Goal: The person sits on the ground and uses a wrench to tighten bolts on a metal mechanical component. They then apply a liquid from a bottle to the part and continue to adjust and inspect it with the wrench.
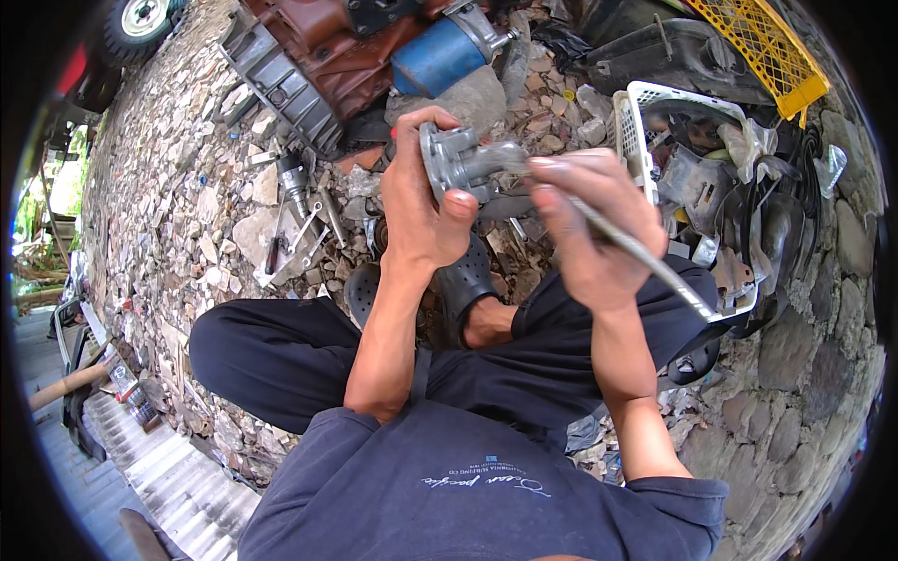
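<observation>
My left hand point(412, 201) is wrapped round the flange of a grey metal engine part point(456, 166), which has a round base and a short tubular neck pointing right. The neck's end is blurred. My right hand point(608, 234) is closed on a long thin grey stick-like tool point(655, 265), its rear end slanting down toward my right knee. The tool's front end meets the part's neck, but motion smears it, so I cannot tell its tip. Both hands are raised over my feet in dark clogs point(463, 280).
Ahead lie a rust-red engine block point(327, 51), a ridged metal housing point(285, 89) and a blue cylinder point(435, 61). Wrenches point(304, 229) and a screwdriver point(274, 248) rest on stony ground to the left. At right are a white crate point(632, 140) of parts, a yellow crate point(795, 93) and a stone wall point(790, 346).
</observation>
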